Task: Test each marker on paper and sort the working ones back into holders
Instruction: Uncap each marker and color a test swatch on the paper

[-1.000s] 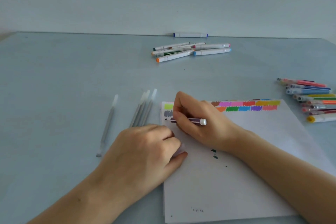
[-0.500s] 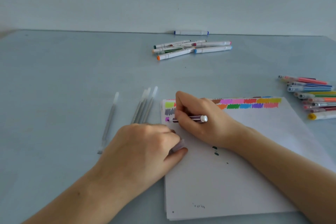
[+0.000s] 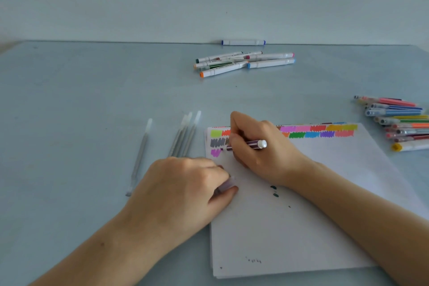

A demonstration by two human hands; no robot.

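A purple striped marker is lying nearly flat, tip pointing nine o'clock, touching a purple swatch on the white paper.

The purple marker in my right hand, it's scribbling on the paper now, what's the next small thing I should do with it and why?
Probably lift the purple marker and recap it. A purple swatch already shows at its tip on the paper, so it seems to work. Your right hand grips it, and your left hand pinches what looks like its cap, close by.
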